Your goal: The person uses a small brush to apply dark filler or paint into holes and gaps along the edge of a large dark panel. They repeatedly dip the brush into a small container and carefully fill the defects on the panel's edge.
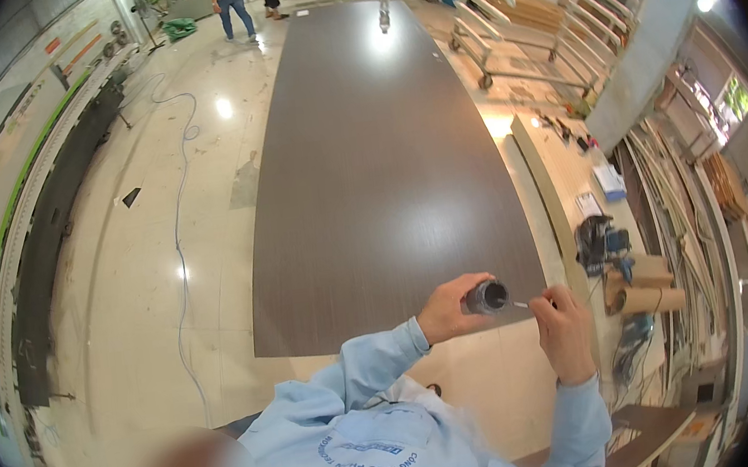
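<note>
My left hand [449,309] grips a short dark cylindrical tool [488,297] with a round open end, held over the near right corner of a long dark brown panel [367,170]. My right hand [564,327] is closed on a thin light-coloured pin or bit [522,305] whose tip points at the cylinder's end. Both sleeves are light blue. What the pin is exactly is too small to tell.
A power tool [601,244] and cardboard rolls [645,296] lie on a workbench at the right. A white trolley rack [544,29] stands at the far right. A blue cable [180,226] runs over the glossy floor at left beside a long machine [45,222]. People [231,2] stand far away.
</note>
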A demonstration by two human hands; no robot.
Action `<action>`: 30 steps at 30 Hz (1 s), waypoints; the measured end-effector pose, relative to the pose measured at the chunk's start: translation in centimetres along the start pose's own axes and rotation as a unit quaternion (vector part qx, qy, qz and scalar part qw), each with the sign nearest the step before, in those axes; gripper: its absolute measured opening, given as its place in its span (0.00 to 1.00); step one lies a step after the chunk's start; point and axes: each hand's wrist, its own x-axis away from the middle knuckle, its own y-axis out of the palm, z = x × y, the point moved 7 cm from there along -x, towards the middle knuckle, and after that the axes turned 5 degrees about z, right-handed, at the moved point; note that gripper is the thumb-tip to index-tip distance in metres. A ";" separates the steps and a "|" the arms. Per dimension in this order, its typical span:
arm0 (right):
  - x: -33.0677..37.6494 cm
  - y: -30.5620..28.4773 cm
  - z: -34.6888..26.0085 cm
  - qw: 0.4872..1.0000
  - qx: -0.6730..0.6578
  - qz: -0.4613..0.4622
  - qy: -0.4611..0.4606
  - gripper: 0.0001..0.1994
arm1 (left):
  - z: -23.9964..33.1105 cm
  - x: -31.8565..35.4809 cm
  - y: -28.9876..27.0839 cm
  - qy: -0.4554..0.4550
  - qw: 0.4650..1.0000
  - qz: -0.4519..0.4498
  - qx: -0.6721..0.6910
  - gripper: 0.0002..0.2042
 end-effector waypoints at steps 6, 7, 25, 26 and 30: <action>-0.2 0.2 0.5 0.998 -0.052 -0.004 0.029 0.05 | -0.8 -0.1 0.0 -0.003 1.000 -0.002 -0.013 0.33; -0.2 0.0 0.6 0.998 -0.054 0.007 0.031 0.05 | -0.8 -0.1 0.0 -0.003 1.000 0.003 -0.009 0.33; -0.6 -0.3 0.7 0.994 -0.091 -0.006 0.058 0.04 | -0.8 -0.7 0.0 -0.021 1.000 -0.010 -0.005 0.34; -0.6 0.0 0.8 0.995 -0.069 -0.023 0.068 0.05 | -1.1 -0.8 0.1 -0.042 0.999 -0.016 -0.009 0.34; -0.5 -1.0 0.8 0.998 -0.039 0.044 0.024 0.06 | -0.7 -0.4 0.1 -0.007 1.000 -0.007 -0.016 0.35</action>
